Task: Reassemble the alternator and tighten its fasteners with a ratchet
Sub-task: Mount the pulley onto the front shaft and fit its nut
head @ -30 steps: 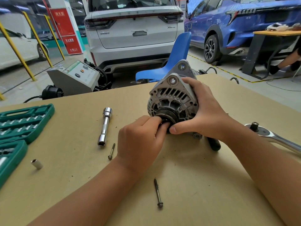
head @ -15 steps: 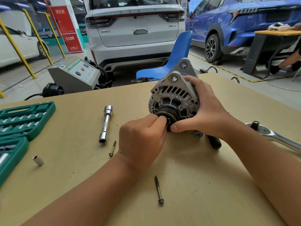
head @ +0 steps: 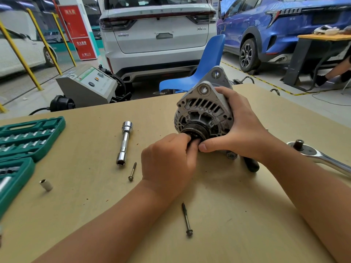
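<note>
Lying on tan surface (head: 79, 186): green socket case (head: 28, 137) far left, extension socket (head: 124, 142) and short bolt (head: 132, 171) left of centre, loose socket (head: 46, 185), long bolt (head: 187, 219) low centre, ratchet (head: 319, 158) right edge. Alternator (head: 204, 111) centre frame, tilted on surface. Right hand (head: 243, 130) grip curled round housing. Left hand (head: 169, 162) grip pinching pulley (head: 195, 130), hiding its front.

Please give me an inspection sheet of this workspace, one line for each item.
Surface: tan table, small dark specks.
Job's things: alternator on table; ratchet at right; two loose bolts.
Clutter: green socket case, extension bar, small socket.
Hands: left hand pinches at the pulley; right hand grips the housing.
Cables: black cable on floor.
Surroundings: white car, blue car, blue chair.
</note>
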A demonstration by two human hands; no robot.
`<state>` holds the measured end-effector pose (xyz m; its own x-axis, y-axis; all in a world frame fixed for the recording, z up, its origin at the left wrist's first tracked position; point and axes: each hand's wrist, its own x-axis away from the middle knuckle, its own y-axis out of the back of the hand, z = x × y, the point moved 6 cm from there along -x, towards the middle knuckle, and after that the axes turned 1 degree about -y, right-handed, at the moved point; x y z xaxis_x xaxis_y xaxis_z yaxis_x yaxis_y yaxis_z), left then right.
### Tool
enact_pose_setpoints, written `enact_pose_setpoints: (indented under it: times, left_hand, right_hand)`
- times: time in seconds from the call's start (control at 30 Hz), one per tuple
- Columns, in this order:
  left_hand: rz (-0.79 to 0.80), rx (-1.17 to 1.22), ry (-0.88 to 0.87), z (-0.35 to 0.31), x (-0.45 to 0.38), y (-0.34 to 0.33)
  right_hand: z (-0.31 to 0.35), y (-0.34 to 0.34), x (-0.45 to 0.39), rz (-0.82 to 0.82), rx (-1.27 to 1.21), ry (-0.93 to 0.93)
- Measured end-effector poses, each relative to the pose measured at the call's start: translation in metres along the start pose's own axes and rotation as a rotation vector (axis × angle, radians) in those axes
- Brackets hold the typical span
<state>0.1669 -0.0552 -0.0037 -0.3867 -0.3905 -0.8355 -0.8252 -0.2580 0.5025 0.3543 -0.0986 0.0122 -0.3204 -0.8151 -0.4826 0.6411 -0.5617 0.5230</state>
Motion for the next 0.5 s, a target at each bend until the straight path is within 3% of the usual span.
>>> enact_pose_setpoints:
  times: [0.13, 0.37, 0.5]
  left_hand:
    - [-0.001, 0.076, 0.069, 0.004, 0.000, -0.002]
    - [0.006, 0.014, -0.179, -0.006, -0.002, -0.002]
    - [-0.012, 0.094, -0.134, 0.003, -0.001, 0.000]
  right_hand:
    - [0.000, -0.001, 0.000, -0.001, 0.007, 0.000]
    - [0.000, -0.001, 0.000, 0.000, 0.003, -0.001]
    - [-0.001, -0.001, 0.000, 0.012, -0.008, 0.003]
